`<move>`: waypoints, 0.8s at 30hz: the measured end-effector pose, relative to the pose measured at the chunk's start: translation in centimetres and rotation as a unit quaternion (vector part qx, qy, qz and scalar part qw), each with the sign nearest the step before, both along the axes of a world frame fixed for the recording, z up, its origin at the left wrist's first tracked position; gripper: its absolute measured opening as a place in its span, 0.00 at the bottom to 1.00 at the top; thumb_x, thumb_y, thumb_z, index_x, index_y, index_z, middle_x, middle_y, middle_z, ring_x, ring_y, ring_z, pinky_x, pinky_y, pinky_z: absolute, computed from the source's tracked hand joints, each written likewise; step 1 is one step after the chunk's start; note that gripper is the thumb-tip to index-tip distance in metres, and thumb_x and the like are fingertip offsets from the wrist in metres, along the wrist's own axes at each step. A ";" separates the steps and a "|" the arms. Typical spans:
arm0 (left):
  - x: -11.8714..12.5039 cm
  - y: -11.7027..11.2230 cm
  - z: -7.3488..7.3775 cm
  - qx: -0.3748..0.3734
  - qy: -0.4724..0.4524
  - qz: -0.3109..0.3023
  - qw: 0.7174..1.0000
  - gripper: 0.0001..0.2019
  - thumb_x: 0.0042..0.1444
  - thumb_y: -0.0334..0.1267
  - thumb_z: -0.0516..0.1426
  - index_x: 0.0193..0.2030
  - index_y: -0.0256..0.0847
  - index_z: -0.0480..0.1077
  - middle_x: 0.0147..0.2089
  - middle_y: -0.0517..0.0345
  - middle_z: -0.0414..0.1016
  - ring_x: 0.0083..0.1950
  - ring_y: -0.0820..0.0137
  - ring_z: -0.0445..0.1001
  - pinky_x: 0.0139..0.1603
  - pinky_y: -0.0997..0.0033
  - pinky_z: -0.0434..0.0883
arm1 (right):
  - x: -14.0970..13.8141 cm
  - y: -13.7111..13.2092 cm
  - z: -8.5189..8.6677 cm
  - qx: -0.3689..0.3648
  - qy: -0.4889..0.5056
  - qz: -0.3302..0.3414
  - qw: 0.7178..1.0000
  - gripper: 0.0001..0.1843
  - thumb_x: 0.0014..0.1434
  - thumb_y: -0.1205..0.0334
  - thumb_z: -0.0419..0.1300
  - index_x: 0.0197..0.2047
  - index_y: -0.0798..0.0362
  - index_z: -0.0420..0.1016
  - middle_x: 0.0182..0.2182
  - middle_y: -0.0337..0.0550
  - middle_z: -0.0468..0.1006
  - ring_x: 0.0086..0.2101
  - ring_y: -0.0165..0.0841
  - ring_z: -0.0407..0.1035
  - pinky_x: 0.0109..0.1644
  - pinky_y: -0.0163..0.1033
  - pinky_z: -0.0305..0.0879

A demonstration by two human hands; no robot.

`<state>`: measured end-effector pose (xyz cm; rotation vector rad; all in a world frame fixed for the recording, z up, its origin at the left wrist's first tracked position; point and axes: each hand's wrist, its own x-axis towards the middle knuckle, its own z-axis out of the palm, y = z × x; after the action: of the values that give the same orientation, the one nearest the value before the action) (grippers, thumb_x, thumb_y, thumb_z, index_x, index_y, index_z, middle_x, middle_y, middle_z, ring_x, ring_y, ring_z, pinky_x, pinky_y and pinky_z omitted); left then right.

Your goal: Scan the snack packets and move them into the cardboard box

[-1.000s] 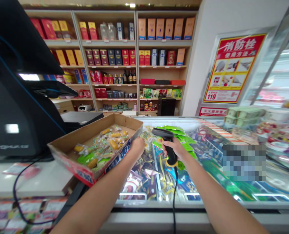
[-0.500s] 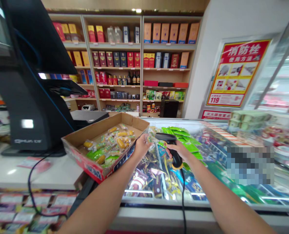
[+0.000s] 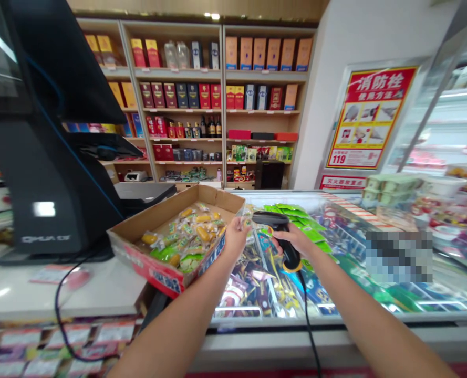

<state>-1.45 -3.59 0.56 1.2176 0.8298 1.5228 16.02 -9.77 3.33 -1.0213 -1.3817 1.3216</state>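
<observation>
My right hand point(image 3: 298, 242) is wrapped round the handle of a black barcode scanner point(image 3: 291, 258) with a yellow ring at its base. The scanner's head points left, toward my left hand point(image 3: 236, 235). That hand is closed in a pinch on a small clear plastic packet point(image 3: 246, 215), whose contents I cannot make out. Left of it, tilted, sits an open cardboard box point(image 3: 144, 273) holding several yellow snacks in clear wrappers point(image 3: 204, 232) and some green packets point(image 3: 166, 254). Beyond the scanner, green flat packs point(image 3: 314, 233) lie on the glass freezer top.
A black checkout terminal point(image 3: 55, 178) stands on the white counter point(image 3: 16, 302) at left. The glass-topped freezer point(image 3: 252, 310) runs ahead and right, with egg cartons point(image 3: 391, 186) at its far side. The scanner's cable point(image 3: 309, 320) hangs down its front. Shelves point(image 3: 262, 76) of boxed bottles line the back.
The view has shifted slightly, with the shelves moving left in the picture and the box and hands a little right. Both hands keep their grip, the scanner still facing the packet.
</observation>
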 end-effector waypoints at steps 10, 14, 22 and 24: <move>-1.6 -3.5 2.5 -0.040 -0.150 -0.097 0.983 0.22 0.34 0.23 0.60 0.41 0.39 0.70 0.38 0.57 0.78 0.38 0.69 0.76 0.40 0.70 0.72 | -3.1 -3.4 2.4 0.055 -0.035 -0.012 0.998 0.16 0.44 0.52 0.68 0.29 0.54 0.70 0.16 0.36 0.71 0.15 0.29 0.65 0.19 0.35 0.66; -3.0 -3.8 4.2 -0.047 -0.228 -0.095 0.968 0.19 0.37 0.26 0.60 0.40 0.40 0.67 0.33 0.60 0.75 0.33 0.71 0.75 0.39 0.69 0.73 | -3.6 -4.4 2.3 0.065 -0.030 -0.015 0.997 0.16 0.46 0.52 0.67 0.31 0.54 0.70 0.17 0.35 0.71 0.15 0.28 0.65 0.21 0.36 0.67; -3.7 -3.9 5.3 -0.058 -0.198 -0.045 0.977 0.19 0.43 0.27 0.58 0.44 0.45 0.65 0.39 0.61 0.73 0.33 0.74 0.74 0.37 0.68 0.75 | -3.4 -5.0 1.6 0.099 -0.110 -0.009 0.989 0.14 0.47 0.53 0.65 0.24 0.53 0.68 0.16 0.36 0.70 0.16 0.29 0.66 0.22 0.36 0.65; -3.6 -3.8 5.2 -0.059 -0.185 -0.039 0.980 0.19 0.43 0.27 0.58 0.44 0.45 0.65 0.38 0.61 0.72 0.32 0.74 0.73 0.37 0.68 0.74 | -3.4 -4.9 1.5 0.100 -0.114 -0.009 0.988 0.14 0.48 0.53 0.65 0.23 0.53 0.67 0.15 0.35 0.70 0.16 0.29 0.65 0.22 0.36 0.65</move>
<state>-5.06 -7.43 5.80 0.8352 0.6073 1.5498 12.61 -14.62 4.80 -1.0691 -1.6359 1.0532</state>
